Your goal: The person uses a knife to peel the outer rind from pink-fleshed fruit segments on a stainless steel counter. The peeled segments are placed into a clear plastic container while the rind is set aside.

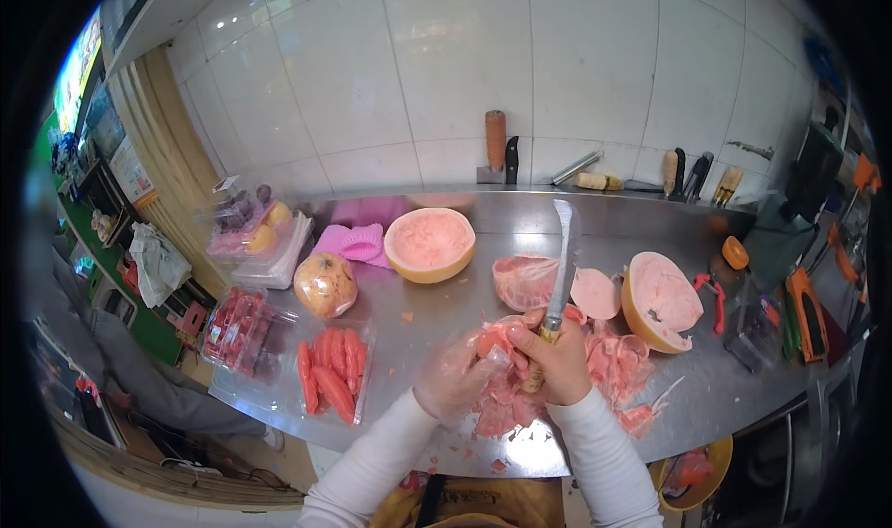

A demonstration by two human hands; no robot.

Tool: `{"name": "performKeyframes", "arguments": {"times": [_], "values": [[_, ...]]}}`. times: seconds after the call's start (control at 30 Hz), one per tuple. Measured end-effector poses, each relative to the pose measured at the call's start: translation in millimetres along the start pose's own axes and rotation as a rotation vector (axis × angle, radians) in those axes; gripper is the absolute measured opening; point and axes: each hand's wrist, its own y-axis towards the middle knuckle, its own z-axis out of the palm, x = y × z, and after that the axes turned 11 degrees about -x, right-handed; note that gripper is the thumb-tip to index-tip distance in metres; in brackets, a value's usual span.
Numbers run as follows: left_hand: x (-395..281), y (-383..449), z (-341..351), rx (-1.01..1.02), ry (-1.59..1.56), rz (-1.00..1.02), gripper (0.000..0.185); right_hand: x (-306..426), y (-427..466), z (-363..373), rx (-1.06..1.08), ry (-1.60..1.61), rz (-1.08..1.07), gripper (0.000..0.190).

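Observation:
My left hand, in a clear thin glove, grips a piece of red pomelo flesh above a steel table. In my right hand is the wooden handle of a knife, its blade pointing up and away; that hand's thumb and fingers also touch the flesh. Pink membrane scraps lie beneath my hands, with more peelings to the right. Beyond them sit a part-peeled pomelo piece, a round slice of rind and a hollow rind half. Peeled segments fill a clear tray at the left.
Another hollow rind half, a wrapped pomelo and pink foam netting stand at the back left, near boxed red fruit. Knives and a scraper line the wall. Red-handled pruners lie right. A person's legs show far left.

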Motion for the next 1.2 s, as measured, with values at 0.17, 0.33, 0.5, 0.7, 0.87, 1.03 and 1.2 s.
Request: {"name": "performKeyframes", "arguments": {"times": [0.17, 0.33, 0.5, 0.7, 0.87, 1.03, 1.2], "values": [[-15.2, -7.7, 0.2, 0.022, -0.127, -0.070, 0.034, -5.6, 4.0, -6.4, 0.078, 0.016, 0.102, 0.013], [-40.0, -2.9, -1.4, -0.011, -0.046, -0.046, 0.033, 4.2, 2.1, -5.1, 0.118, -0.004, 0.082, 0.010], [-27.4, 4.2, -4.0, -0.009, 0.358, 0.295, 0.032, 9.6, 0.8, -3.9, 0.214, -0.203, 0.036, 0.013], [-14.6, -1.7, 1.6, -0.297, 0.685, 0.413, 0.041, 1.7, 4.7, -7.9, 0.038, -0.218, 0.064, 0.013], [-27.4, -2.9, -1.1, -0.163, 0.780, 0.481, 0.045, -0.6, 6.4, -8.0, -0.013, -0.017, 0.159, 0.010], [-7.8, -1.8, -2.2, -0.263, 0.384, 0.399, 0.047, -8.7, 6.6, -4.7, -0.018, 0.078, 0.169, 0.007], [-5.5, -2.7, 9.0, -0.499, -0.495, -0.163, 0.036, -13.7, 8.3, -5.2, -0.068, 0.094, 0.136, 0.008]]}}
